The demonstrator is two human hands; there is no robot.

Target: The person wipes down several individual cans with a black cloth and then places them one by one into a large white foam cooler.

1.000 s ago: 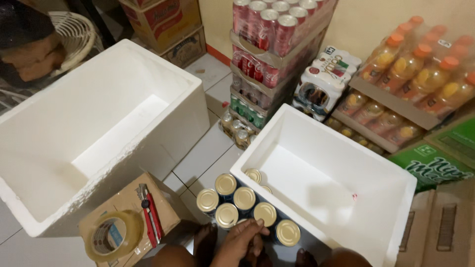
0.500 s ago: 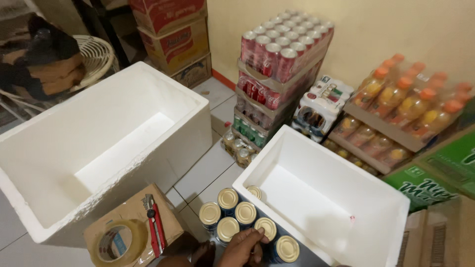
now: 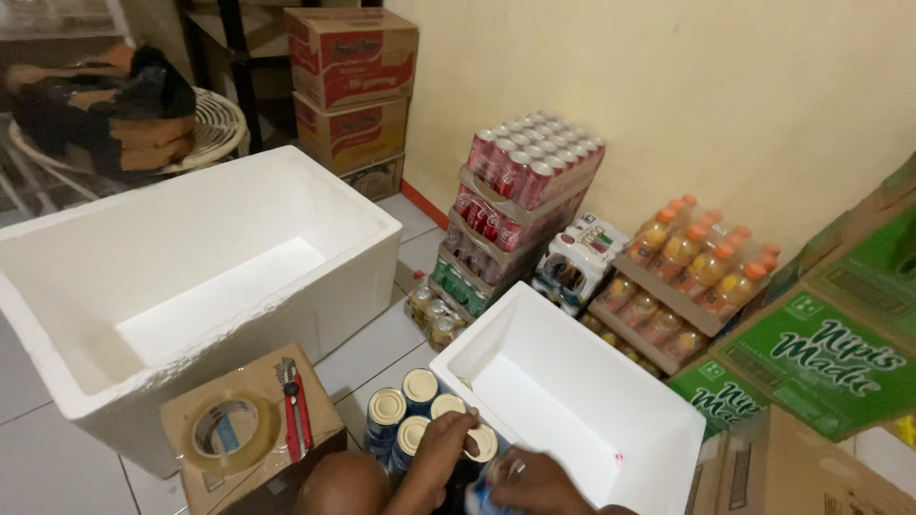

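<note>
At the bottom edge of the head view, both hands work over a cluster of blue drink cans (image 3: 417, 410) with pale lids, standing upright on the tiled floor (image 3: 382, 348) between two white foam boxes. The left hand (image 3: 447, 441) rests on top of the cluster, fingers curled around the lid of the nearest can; its grip is clenched on that can. The right hand (image 3: 534, 475), wearing a ring, lies just beside it with fingers bent around a blue can (image 3: 482, 496) low in the frame; whether that grip is fully clenched cannot be told, as the frame cuts it off. The small foam box (image 3: 572, 401) stands open, touching the cans on their right side. The large foam box (image 3: 191, 286) stands open to the left. In front of it, a cardboard carton (image 3: 324, 410) carries a roll of clear packing tape (image 3: 225, 431) and a red utility knife (image 3: 293, 405). Against the wall stand stacked trays of red cans (image 3: 525, 167), trays of orange bottles (image 3: 697, 257), and brown cartons (image 3: 348, 86).
</note>
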